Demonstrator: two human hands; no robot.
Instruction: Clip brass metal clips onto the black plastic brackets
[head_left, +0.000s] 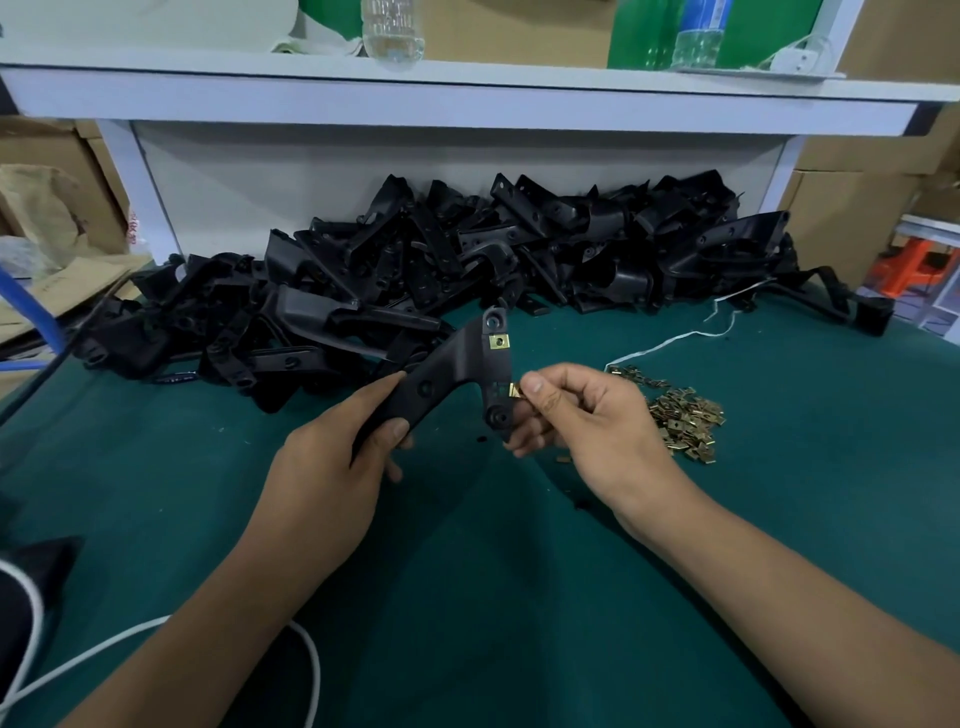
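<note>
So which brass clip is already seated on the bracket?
The upper clip, flat on the bracket near its top hole. The right hand pinches the lower clip at the edge.

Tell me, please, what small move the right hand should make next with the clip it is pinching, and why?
Probably push the clip sideways onto the bracket edge. The right hand pinches it right at that edge, the left hand grips the bracket steady, and one clip higher up is already seated.
</note>
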